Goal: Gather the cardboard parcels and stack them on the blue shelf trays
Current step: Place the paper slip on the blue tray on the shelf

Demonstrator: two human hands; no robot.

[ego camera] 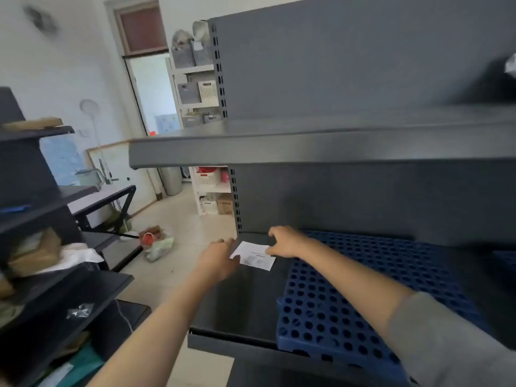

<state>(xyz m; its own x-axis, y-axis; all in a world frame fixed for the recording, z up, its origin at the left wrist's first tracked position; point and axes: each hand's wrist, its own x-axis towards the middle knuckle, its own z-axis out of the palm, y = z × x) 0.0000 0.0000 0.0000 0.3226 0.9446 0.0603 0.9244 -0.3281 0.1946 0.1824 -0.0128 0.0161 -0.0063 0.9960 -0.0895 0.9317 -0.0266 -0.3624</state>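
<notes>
basically nothing stacked yet — the blue shelf tray [349,289] sits bare. just left of it, the left hand [217,261] and right hand [284,243] each pinch a white printed slip [255,256]. cardboard parcels [36,252] wait far left of it — all still to gather.

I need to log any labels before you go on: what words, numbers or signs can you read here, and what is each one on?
Nothing here reads clearly.
White label, held between both hands over the dark shelf: several lines of small dark print, too blurred to read.
Blue perforated tray: no text visible.
Baskets and boxes on the far white shelving: no legible marking.
</notes>
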